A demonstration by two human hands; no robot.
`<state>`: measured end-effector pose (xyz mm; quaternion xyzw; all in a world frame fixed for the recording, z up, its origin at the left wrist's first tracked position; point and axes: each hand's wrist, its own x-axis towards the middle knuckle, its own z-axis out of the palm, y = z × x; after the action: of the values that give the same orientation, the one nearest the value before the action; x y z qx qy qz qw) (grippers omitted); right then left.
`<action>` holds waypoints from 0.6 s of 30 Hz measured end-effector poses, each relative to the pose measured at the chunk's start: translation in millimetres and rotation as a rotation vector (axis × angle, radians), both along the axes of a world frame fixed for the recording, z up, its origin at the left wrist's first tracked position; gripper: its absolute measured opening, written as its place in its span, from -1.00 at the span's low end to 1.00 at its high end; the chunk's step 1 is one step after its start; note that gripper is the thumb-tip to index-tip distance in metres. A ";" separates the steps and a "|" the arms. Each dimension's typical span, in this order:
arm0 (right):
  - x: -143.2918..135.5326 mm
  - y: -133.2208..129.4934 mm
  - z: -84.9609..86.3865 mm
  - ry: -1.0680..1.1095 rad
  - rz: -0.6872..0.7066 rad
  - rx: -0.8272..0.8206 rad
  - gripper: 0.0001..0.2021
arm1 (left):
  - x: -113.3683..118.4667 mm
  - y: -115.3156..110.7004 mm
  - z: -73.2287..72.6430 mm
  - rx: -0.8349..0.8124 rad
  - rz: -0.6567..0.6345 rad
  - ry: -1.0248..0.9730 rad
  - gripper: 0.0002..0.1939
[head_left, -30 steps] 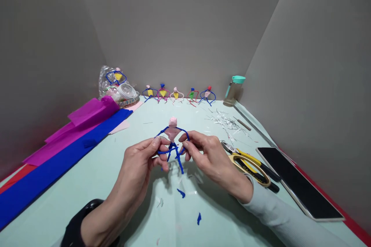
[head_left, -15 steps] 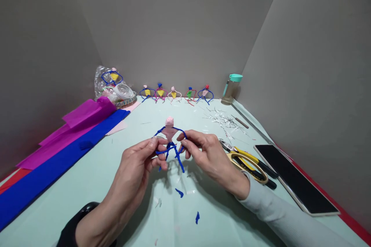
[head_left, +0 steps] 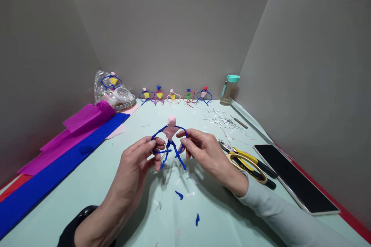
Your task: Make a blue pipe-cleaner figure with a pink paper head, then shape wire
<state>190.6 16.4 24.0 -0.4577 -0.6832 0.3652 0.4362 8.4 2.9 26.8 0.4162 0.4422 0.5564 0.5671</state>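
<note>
Above the middle of the pale green table (head_left: 87,185) I hold a small wire figure (head_left: 171,139) with blue wrapped arms and legs, a pink paper body and a pink head. My left hand (head_left: 139,162) pinches its left arm loop between thumb and fingers. My right hand (head_left: 205,154) pinches the right arm loop. The figure stands upright between both hands, its blue legs hanging down just above the table.
Several finished figures (head_left: 174,95) line the back wall. A plastic bag (head_left: 111,88) with another figure lies at back left, beside magenta (head_left: 84,117) and blue crepe paper (head_left: 58,170). On the right lie a tape ring (head_left: 246,162), pliers (head_left: 246,154), a dark tablet (head_left: 292,177) and a bottle (head_left: 228,89). Blue scraps (head_left: 179,195) sit near me.
The figure's arm loops have been pulled wider and rounder between my hands. My left fingers shifted slightly along the left loop; the view drifted a little.
</note>
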 end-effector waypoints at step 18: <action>8.7 8.5 0.2 0.084 0.070 -0.057 -0.74 | -11.4 19.6 -6.8 0.128 0.026 0.273 -0.64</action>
<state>199.3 24.8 24.2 -0.4300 -0.6693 0.4184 0.4383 -2.9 22.5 20.0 0.5176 0.4842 0.5289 0.4669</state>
